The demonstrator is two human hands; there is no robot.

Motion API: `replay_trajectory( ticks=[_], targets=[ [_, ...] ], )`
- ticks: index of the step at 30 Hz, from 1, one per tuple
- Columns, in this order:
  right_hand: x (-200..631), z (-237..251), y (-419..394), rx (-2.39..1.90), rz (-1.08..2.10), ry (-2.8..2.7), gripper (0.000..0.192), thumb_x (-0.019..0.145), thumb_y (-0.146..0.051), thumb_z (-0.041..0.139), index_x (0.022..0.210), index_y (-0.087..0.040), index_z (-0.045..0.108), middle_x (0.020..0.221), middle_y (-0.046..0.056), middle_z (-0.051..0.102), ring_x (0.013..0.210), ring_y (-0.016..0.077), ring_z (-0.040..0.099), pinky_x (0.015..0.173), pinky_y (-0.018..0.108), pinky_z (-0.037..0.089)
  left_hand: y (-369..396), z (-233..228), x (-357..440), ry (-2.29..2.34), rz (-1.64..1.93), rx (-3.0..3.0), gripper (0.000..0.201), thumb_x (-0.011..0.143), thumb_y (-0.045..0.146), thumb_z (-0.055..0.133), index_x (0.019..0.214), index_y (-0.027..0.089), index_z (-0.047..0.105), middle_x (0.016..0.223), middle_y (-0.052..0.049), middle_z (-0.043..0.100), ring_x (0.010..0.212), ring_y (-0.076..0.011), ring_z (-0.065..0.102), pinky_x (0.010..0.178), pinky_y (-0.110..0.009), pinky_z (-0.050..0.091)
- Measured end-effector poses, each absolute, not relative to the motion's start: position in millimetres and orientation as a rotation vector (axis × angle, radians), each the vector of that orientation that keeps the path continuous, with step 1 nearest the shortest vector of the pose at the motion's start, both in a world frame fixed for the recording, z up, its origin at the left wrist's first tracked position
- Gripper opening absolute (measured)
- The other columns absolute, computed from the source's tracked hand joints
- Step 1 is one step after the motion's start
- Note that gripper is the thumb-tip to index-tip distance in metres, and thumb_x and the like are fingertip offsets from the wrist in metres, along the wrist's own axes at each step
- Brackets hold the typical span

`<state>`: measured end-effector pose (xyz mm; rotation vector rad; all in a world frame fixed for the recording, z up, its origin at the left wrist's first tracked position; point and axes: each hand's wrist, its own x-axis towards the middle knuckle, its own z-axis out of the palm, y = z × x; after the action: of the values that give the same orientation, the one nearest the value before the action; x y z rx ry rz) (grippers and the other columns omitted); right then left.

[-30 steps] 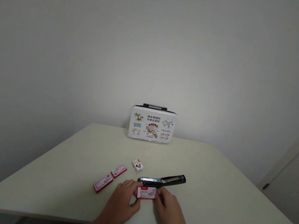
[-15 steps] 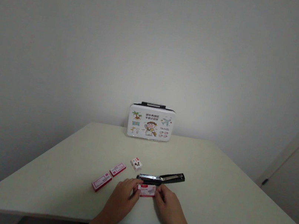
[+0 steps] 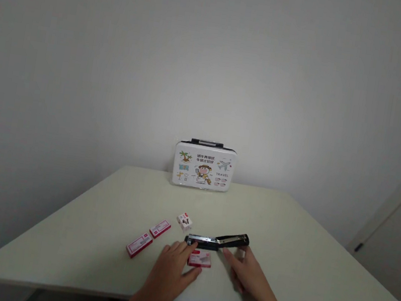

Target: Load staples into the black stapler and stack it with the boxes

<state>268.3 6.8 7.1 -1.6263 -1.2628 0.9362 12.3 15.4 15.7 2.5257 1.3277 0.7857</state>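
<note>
A black stapler (image 3: 205, 242) lies on the table, swung wide apart with its metal staple channel showing. My left hand (image 3: 171, 269) has its fingers apart; a fingertip reaches the stapler's left end and the thumb stretches along the near edge of a red-and-white staple box (image 3: 200, 258). This box lies flat just in front of the stapler, its left side partly covered by the hand. At the stapler's right half is my right hand (image 3: 243, 267), thumb by the hinge and a finger against the black arm, its other fingers curled below and partly hidden.
Two red-and-white boxes (image 3: 139, 245) lie end to end at the left. A small white box (image 3: 185, 221) with a picture on it sits behind the stapler. Against the wall at the back stands a white cartoon-printed case (image 3: 204, 167) with a dark handle. The table's front edge (image 3: 89, 293) is close to me.
My right hand has let go of the staple box and moved right to the stapler. My left hand has loosened from the box, its thumb now stretched out. The view has shifted slightly.
</note>
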Motion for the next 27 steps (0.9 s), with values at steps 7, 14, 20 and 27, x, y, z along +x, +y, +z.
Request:
replay_trajectory(
  ticks=[7, 14, 20, 27],
  targets=[
    [267.5, 44.4, 50.8, -1.243, 0.941, -1.388, 0.06, 0.084, -0.068, 0.063, 0.113, -0.016, 0.062, 0.056, -0.006, 0.045, 0.047, 0.0094, 0.036, 0.046, 0.022, 0.025, 13.2, 19.8, 13.5, 1.327, 0.805, 2.499, 0.05, 0.089, 0.042, 0.064, 0.135, 0.028, 0.053, 0.127, -0.006, 0.063, 0.114, -0.028, 0.055, 0.095, -0.04, 0.04],
    [229.4, 63.6, 66.4, -1.314, 0.733, -1.898, 0.04, 0.077, -0.052, 0.077, 0.098, -0.018, 0.073, 0.059, -0.007, 0.05, 0.055, 0.0107, 0.043, 0.054, 0.022, 0.028, 11.3, 20.4, 13.8, 1.338, 0.795, 2.507, 0.047, 0.091, 0.044, 0.061, 0.135, 0.027, 0.054, 0.123, -0.008, 0.063, 0.112, -0.0285, 0.055, 0.094, -0.041, 0.039],
    [216.4, 59.4, 69.0, -1.398, 0.585, -2.086, 0.027, 0.076, -0.041, 0.079, 0.091, -0.019, 0.071, 0.063, -0.007, 0.051, 0.06, 0.0108, 0.046, 0.056, 0.022, 0.024, 5.4, 21.9, 12.1, 1.332, 0.794, 2.526, 0.032, 0.089, 0.04, 0.066, 0.119, 0.031, 0.063, 0.111, -0.004, 0.065, 0.106, -0.0273, 0.057, 0.09, -0.041, 0.041],
    [216.7, 55.9, 66.7, -1.42, 0.568, -2.058, 0.028, 0.077, -0.042, 0.079, 0.092, -0.02, 0.069, 0.067, -0.007, 0.052, 0.063, 0.0119, 0.048, 0.058, 0.023, 0.024, -4.7, 15.0, -54.0, 1.763, 1.048, 2.446, 0.021, 0.087, 0.042, 0.064, 0.102, 0.027, 0.064, 0.105, -0.007, 0.061, 0.104, -0.0283, 0.056, 0.093, -0.044, 0.043]
  ],
)
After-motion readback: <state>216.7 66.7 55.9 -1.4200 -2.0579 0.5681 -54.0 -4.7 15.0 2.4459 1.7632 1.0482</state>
